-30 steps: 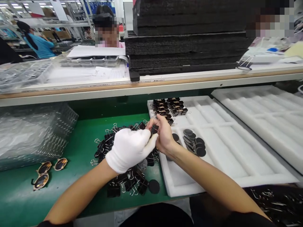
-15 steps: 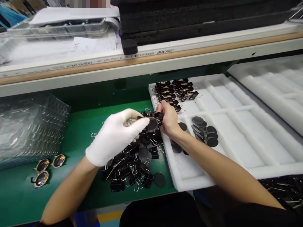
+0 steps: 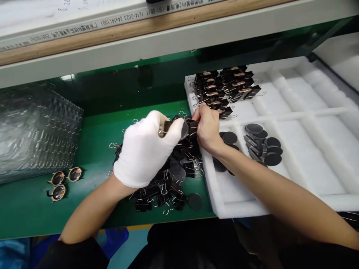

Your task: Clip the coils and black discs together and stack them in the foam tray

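My left hand (image 3: 150,149), in a white glove, is closed with its thumb pressed on a dark round disc (image 3: 184,130). My bare right hand (image 3: 208,126) is closed on a black binder clip (image 3: 193,129) right beside the disc. The two hands almost meet over a pile of black binder clips (image 3: 151,190) with bare wire handles. Behind my right hand, rows of binder clips (image 3: 214,103) with gold-coloured pieces between them stand in the white foam tray (image 3: 218,203). My glove and fingers hide part of what lies between the hands.
More dark discs (image 3: 272,159) lie in the tray's compartments, and a loose disc (image 3: 195,201) lies by the pile. At left are sunglasses fronts (image 3: 58,192) and stacked clear plastic trays (image 3: 36,134). A shelf edge (image 3: 140,45) crosses above the green table (image 3: 25,209).
My view has tipped downward and come closer. My right hand remains at the binder clip. The glove has turned, its thumb now covering more of the disc.
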Tool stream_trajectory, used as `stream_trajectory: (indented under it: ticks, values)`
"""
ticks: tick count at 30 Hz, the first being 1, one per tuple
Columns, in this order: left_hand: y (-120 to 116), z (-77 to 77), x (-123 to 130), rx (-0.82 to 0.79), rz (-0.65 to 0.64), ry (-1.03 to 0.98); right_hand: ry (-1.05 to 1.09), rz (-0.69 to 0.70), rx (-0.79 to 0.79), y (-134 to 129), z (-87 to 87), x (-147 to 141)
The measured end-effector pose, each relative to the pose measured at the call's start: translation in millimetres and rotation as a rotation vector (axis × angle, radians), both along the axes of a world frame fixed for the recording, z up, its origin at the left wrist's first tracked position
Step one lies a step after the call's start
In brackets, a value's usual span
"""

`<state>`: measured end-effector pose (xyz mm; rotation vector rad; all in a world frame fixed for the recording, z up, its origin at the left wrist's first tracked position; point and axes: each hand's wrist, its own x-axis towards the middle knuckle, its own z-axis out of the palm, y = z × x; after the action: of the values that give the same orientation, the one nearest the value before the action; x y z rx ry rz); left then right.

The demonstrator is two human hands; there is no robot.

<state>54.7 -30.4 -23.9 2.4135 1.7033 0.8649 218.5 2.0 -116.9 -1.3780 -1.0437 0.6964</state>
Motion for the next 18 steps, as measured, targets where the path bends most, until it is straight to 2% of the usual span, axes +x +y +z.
stream_trajectory:
  ticks: [8,18]
  values:
    - [-1,-7.4,2,0.02,-0.031,0.001,0.056,-0.04,-0.044,4,-1.6,-2]
    - [0,-13.0,8,-0.043,-0.048,-0.055,0.162,-0.055,-0.077,6,-6.7,-3]
